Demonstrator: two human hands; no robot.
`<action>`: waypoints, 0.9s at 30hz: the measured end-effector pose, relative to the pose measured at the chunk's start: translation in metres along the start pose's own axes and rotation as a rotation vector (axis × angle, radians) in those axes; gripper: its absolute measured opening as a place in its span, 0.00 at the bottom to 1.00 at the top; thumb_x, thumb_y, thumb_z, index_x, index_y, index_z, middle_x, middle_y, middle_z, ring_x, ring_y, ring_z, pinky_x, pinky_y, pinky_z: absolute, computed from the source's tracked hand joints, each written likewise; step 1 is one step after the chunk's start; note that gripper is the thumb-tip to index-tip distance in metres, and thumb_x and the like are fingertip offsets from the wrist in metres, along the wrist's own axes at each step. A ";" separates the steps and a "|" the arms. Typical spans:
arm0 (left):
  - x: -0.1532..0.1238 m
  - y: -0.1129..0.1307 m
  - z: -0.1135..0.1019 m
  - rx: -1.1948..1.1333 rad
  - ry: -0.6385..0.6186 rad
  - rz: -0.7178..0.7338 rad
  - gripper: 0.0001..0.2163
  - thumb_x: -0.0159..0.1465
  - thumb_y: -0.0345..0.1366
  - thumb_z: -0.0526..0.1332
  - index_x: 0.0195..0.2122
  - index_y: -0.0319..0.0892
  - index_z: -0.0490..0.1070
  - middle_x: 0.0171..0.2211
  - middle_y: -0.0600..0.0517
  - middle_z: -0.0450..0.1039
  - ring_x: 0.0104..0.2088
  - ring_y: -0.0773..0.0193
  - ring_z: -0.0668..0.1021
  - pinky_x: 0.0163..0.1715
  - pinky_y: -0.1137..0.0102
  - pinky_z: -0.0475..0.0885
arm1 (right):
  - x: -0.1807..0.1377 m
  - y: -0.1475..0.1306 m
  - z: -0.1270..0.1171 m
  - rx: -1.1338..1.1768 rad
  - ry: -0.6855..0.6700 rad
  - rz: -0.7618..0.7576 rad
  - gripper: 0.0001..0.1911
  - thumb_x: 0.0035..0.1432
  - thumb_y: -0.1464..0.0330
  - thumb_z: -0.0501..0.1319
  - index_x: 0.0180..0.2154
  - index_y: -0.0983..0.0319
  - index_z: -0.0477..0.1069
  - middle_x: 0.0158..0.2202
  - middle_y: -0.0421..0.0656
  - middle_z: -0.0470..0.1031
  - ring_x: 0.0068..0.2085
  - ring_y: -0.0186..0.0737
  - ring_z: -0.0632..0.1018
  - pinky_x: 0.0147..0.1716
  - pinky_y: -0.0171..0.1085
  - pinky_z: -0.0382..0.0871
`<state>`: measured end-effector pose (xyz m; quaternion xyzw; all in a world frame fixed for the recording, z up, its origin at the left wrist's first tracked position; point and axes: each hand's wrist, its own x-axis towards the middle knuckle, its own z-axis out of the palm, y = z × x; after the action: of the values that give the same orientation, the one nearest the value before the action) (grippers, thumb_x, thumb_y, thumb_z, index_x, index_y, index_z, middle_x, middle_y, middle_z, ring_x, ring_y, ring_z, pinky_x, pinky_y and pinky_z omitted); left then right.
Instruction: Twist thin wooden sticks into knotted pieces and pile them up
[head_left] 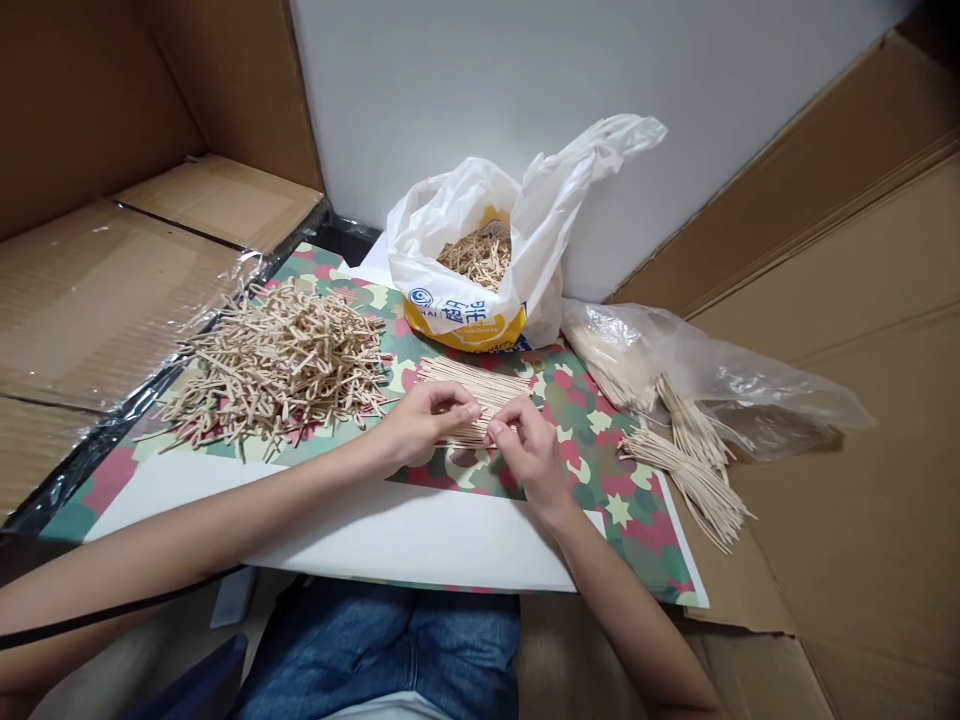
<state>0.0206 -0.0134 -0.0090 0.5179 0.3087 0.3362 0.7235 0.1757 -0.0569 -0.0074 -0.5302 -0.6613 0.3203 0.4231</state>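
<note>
My left hand (426,422) is closed in a pinch, thumb against bent fingers, over a flat bunch of straight thin pale sticks (472,378) on the camouflage-patterned sheet. Close beside it, my right hand (532,452) also pinches, its fingertips almost meeting the left ones. Whatever lies between the fingertips is too small and hidden to make out. Left of my hands rises a large heap of short looped or bent pale pieces (281,360), made of similar thin strands.
Behind my hands stands an open white and yellow plastic bag (465,310) partly filled with brownish pieces (480,260). At right lie a clear plastic bag (720,375) and tied stick bundles (694,480). A white sheet (420,540) covers the front edge. Cardboard (97,290) flanks both sides.
</note>
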 end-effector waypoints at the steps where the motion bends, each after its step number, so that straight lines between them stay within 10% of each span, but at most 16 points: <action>1: 0.000 0.000 0.000 0.144 0.047 0.065 0.09 0.54 0.39 0.61 0.26 0.37 0.67 0.22 0.54 0.67 0.24 0.69 0.69 0.25 0.73 0.63 | -0.001 -0.001 0.000 -0.123 0.014 -0.088 0.06 0.55 0.68 0.54 0.26 0.60 0.61 0.24 0.39 0.66 0.28 0.35 0.69 0.30 0.35 0.61; 7: -0.004 0.006 -0.002 0.671 0.101 0.361 0.08 0.58 0.35 0.56 0.28 0.37 0.71 0.27 0.51 0.69 0.30 0.67 0.71 0.30 0.73 0.65 | 0.001 -0.003 -0.003 -0.253 -0.060 -0.154 0.07 0.57 0.69 0.52 0.26 0.60 0.60 0.24 0.37 0.65 0.27 0.33 0.68 0.28 0.33 0.60; 13: -0.004 0.010 -0.006 0.713 0.022 0.352 0.08 0.59 0.35 0.56 0.31 0.37 0.71 0.28 0.51 0.70 0.30 0.68 0.72 0.31 0.73 0.67 | 0.003 -0.001 -0.007 -0.108 -0.116 -0.009 0.07 0.57 0.68 0.52 0.27 0.60 0.60 0.23 0.36 0.65 0.25 0.33 0.68 0.27 0.33 0.60; 27: -0.008 0.007 -0.006 0.994 0.048 0.500 0.08 0.60 0.32 0.53 0.30 0.36 0.69 0.29 0.50 0.68 0.31 0.66 0.70 0.31 0.72 0.63 | 0.004 0.000 -0.005 -0.346 -0.110 -0.181 0.08 0.57 0.69 0.53 0.26 0.60 0.59 0.24 0.37 0.65 0.26 0.33 0.68 0.26 0.32 0.60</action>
<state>0.0098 -0.0153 -0.0035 0.8466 0.3143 0.3231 0.2830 0.1794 -0.0531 -0.0043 -0.5151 -0.7734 0.1912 0.3161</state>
